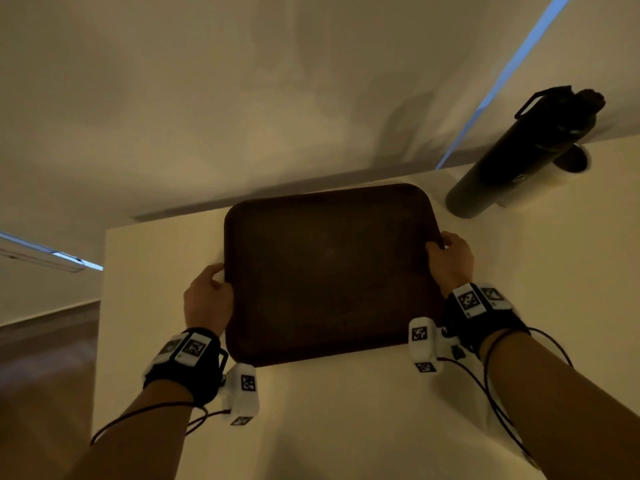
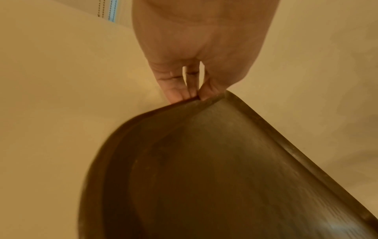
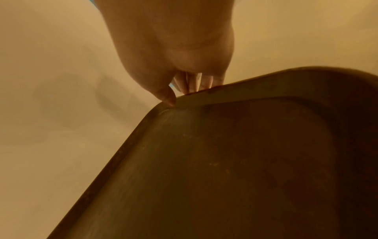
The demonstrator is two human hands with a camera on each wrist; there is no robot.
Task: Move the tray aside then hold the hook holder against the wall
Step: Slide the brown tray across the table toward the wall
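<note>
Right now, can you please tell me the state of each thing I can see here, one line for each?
tray: flat, nothing on it, held at both side edges.
left hand: grips the tray's left rim.
right hand: grips the tray's right rim.
dark bottle: upright by the wall, lid on.
white cup: upright, right beside the bottle.
table: carries the bottle and cup.

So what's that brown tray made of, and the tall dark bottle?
The tray looks like hard plastic: matte brown, scuffed and speckled, with a thin moulded rim. The bottle looks like metal or plastic with a matte dark coat; the dim light leaves it open.
</note>
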